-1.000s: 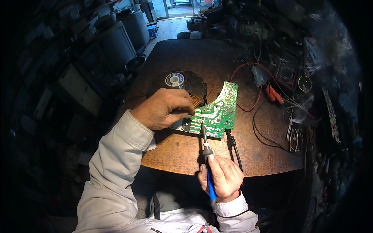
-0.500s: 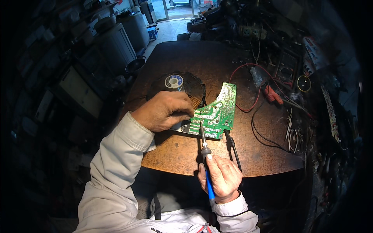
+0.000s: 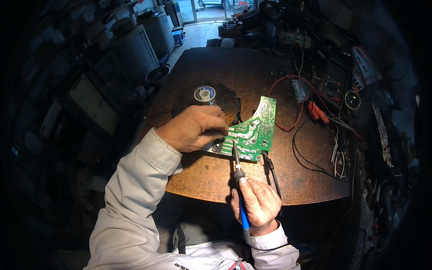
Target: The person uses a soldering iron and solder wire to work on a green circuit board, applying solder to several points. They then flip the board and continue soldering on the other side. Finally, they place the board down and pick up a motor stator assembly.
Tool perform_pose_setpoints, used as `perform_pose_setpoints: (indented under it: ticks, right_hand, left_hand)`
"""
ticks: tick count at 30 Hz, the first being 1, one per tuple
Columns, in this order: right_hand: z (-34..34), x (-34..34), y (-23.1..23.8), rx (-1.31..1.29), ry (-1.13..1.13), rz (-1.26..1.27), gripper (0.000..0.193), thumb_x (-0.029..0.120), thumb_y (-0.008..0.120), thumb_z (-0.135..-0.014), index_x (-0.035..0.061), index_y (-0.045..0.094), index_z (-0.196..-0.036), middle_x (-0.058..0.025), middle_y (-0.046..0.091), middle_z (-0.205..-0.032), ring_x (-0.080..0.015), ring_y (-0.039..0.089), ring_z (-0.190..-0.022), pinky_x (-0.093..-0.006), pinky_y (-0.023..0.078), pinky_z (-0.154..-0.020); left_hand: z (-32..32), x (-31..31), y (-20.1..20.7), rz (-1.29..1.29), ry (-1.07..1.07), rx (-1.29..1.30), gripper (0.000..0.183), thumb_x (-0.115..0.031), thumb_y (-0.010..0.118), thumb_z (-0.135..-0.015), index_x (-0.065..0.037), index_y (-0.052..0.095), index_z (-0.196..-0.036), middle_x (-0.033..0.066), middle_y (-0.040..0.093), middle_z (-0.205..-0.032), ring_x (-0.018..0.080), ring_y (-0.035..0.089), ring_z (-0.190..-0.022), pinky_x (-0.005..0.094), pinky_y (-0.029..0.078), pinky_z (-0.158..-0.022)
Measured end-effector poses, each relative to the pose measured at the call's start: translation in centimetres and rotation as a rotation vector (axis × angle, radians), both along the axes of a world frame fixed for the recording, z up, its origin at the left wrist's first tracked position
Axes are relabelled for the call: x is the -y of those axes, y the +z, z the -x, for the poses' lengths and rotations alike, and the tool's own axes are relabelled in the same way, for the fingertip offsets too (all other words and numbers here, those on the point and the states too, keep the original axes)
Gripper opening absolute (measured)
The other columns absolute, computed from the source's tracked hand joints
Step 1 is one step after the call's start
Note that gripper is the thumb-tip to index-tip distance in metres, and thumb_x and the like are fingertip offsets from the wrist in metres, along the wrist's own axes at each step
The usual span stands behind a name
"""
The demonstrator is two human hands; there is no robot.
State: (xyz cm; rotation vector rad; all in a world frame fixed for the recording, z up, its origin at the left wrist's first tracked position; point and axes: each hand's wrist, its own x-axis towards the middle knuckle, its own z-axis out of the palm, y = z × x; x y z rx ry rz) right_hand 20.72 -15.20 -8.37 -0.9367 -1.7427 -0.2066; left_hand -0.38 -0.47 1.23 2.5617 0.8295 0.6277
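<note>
The left hand (image 3: 194,130) presses down the curved green circuit board (image 3: 253,131). The right hand (image 3: 257,208) grips the blue-handled soldering iron (image 3: 238,180); touch just one spot, gently.

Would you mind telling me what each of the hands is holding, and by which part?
The right hand grips a soldering iron by its blue handle, tip on the green circuit board. The left hand presses on the board's left edge, steadying it.
</note>
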Motion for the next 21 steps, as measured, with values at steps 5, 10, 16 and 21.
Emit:
perform_pose_setpoints:
  ticks: [5, 10, 16, 21]
  right_hand:
    - [-0.15, 0.02, 0.05, 0.011, 0.016, 0.017, 0.039, 0.002, 0.082, -0.075, -0.0018, 0.075, -0.113, -0.0145, 0.073, -0.089, -0.0279, 0.073, -0.073, -0.0368, 0.060, -0.066]
    - [-0.29, 0.09, 0.07, 0.027, 0.042, 0.030, 0.042, 0.001, 0.080, -0.077, -0.0011, 0.073, -0.118, -0.0143, 0.071, -0.089, -0.0298, 0.071, -0.075, -0.0380, 0.058, -0.067]
    - [-0.35, 0.11, 0.05, 0.038, 0.043, 0.035, 0.043, 0.000, 0.080, -0.075, -0.0013, 0.073, -0.118, -0.0147, 0.071, -0.090, -0.0298, 0.071, -0.075, -0.0379, 0.058, -0.067]
    - [-0.31, 0.19, -0.02, 0.038, 0.037, 0.041, 0.043, 0.000, 0.080, -0.075, -0.0014, 0.073, -0.117, -0.0147, 0.071, -0.091, -0.0296, 0.071, -0.076, -0.0379, 0.058, -0.068]
  left_hand:
    - [-0.08, -0.03, -0.14, 0.007, 0.007, 0.000, 0.018, -0.001, 0.081, -0.083, -0.003, 0.076, -0.100, 0.0092, 0.071, -0.098, 0.0259, 0.071, -0.092, 0.0355, 0.057, -0.078]
    - [-0.02, 0.04, -0.17, 0.009, 0.002, 0.011, 0.017, 0.000, 0.081, -0.083, -0.003, 0.076, -0.100, 0.0082, 0.070, -0.096, 0.0249, 0.071, -0.091, 0.0351, 0.057, -0.077]
    - [-0.07, -0.10, -0.57, -0.010, 0.008, -0.004, 0.018, 0.001, 0.080, -0.083, -0.003, 0.076, -0.100, 0.0076, 0.069, -0.096, 0.0245, 0.070, -0.090, 0.0350, 0.057, -0.077]
    - [-0.12, -0.06, -0.52, -0.001, 0.020, -0.016, 0.017, 0.002, 0.080, -0.083, -0.002, 0.076, -0.099, 0.0078, 0.069, -0.095, 0.0247, 0.070, -0.090, 0.0352, 0.057, -0.076]
